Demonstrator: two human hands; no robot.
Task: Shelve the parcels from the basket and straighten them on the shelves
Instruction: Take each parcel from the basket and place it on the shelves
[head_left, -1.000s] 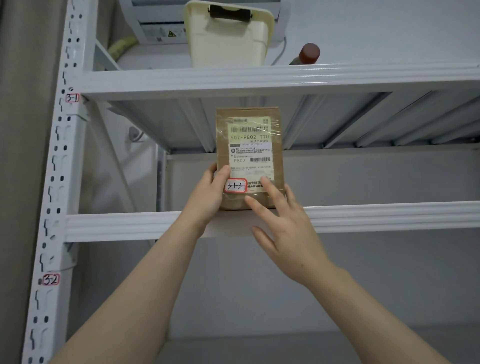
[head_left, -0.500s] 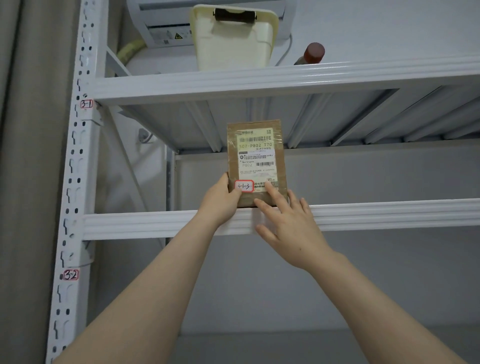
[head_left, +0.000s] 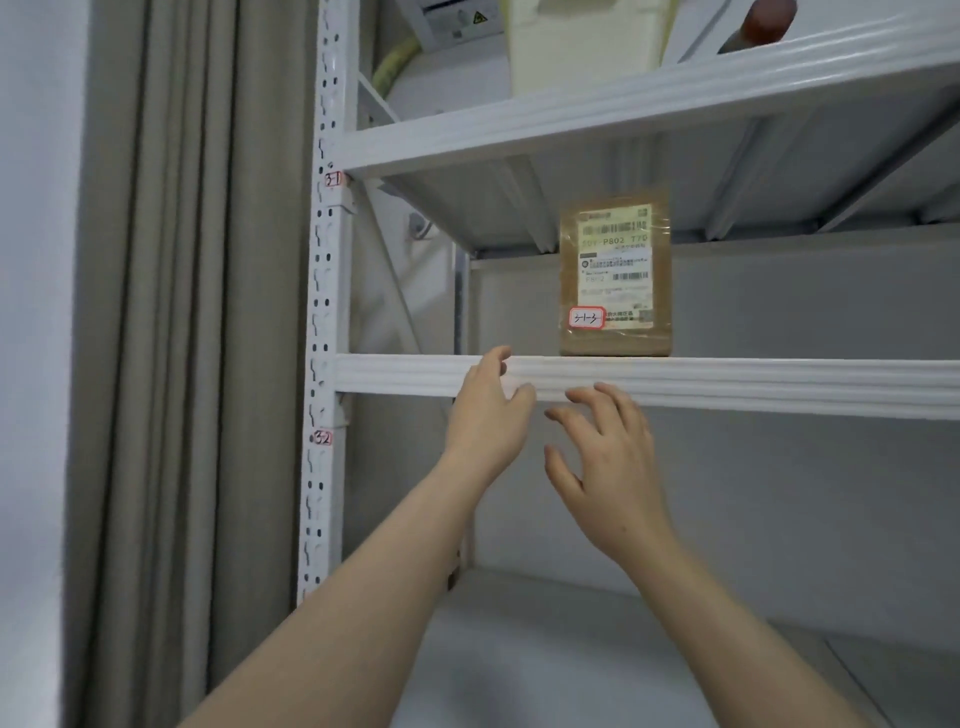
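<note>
A brown parcel (head_left: 614, 275) with a white shipping label and a small red-framed sticker stands upright on the white metal shelf (head_left: 727, 382), leaning back against the grey wall. Below and left of it, my left hand (head_left: 485, 410) hangs in front of the shelf's front rail with relaxed fingers and holds nothing. My right hand (head_left: 605, 457) is lower, under the rail, fingers spread and empty. Neither hand touches the parcel. The basket is out of view.
The rack's perforated white upright (head_left: 324, 312) carries red labels 3-1 and 3-2. A beige curtain (head_left: 171, 364) hangs to its left. On the top shelf stand a cream container (head_left: 582, 47) and a red-capped bottle (head_left: 763, 23). A lower grey shelf (head_left: 571, 649) lies beneath my arms.
Both hands have let go of the parcel and dropped below the shelf rail. The parcel stays standing on the shelf. My view has swung left, showing the curtain.
</note>
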